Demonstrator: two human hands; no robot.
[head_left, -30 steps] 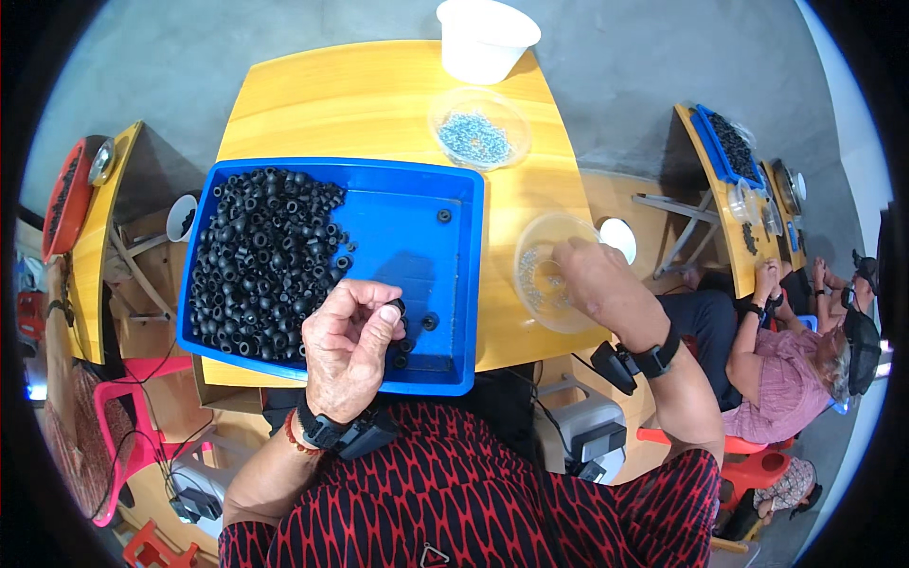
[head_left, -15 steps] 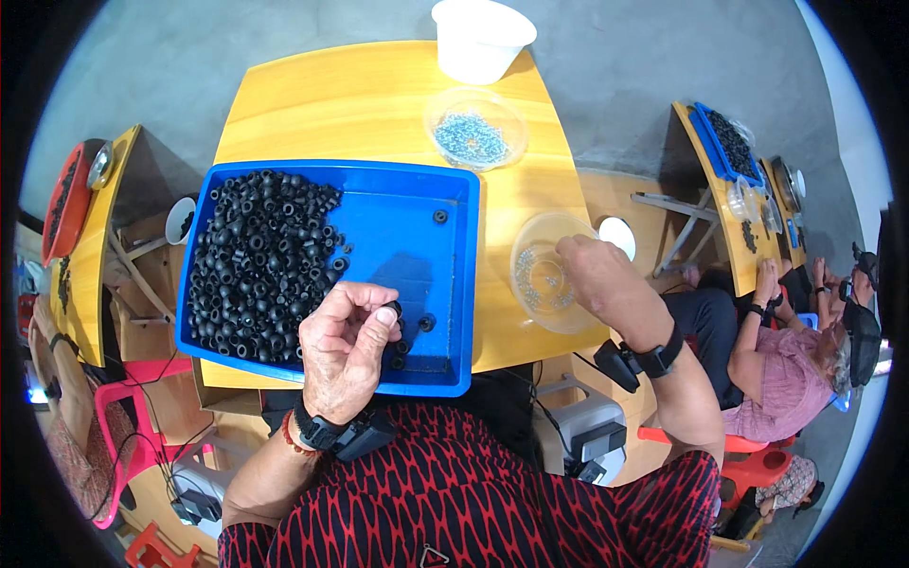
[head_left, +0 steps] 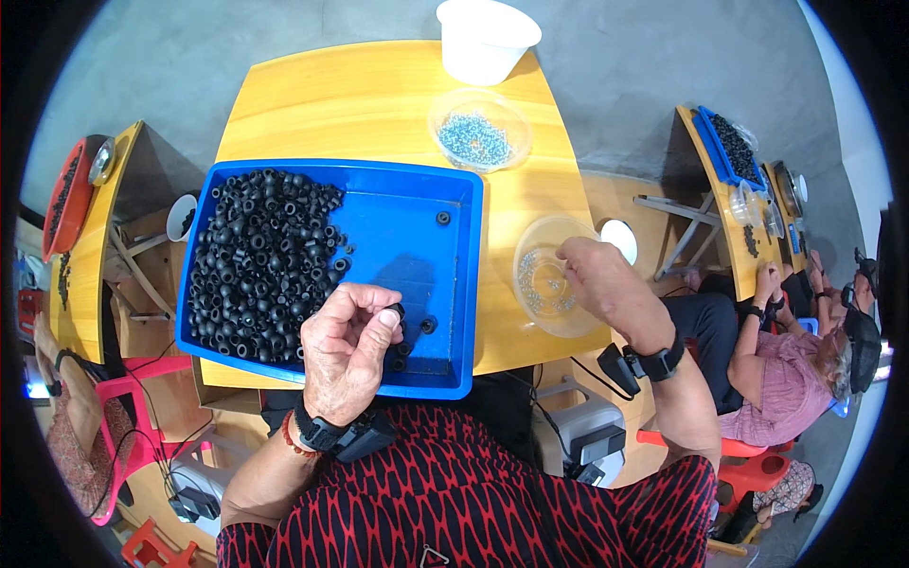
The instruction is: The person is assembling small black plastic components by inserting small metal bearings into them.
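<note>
My left hand [head_left: 343, 355] is closed over the front edge of the blue tray [head_left: 379, 172], pinching a small black hollow cap [head_left: 396, 311] between thumb and fingers. A large heap of the same black round caps [head_left: 256, 275] fills the tray's left side. A few loose ones [head_left: 428, 326] lie on the right. My right hand [head_left: 611, 289] reaches over a clear shallow bowl [head_left: 526, 248] holding small shiny pieces [head_left: 540, 292]. Its fingers are bent down together at the bowl, and the fingertips are hidden, so what they hold does not show.
Farther back on the yellow table [head_left: 331, 95] stand a second clear bowl [head_left: 516, 118] of bluish shiny pieces and a white tub [head_left: 483, 47]. A white round lid or cup [head_left: 619, 240] is beside the right bowl. Other people [head_left: 776, 374] sit at tables on both sides.
The view has shifted very slightly. Both hands keep nearly the same places, the left still pinching the black cap and the right still at the bowl.
</note>
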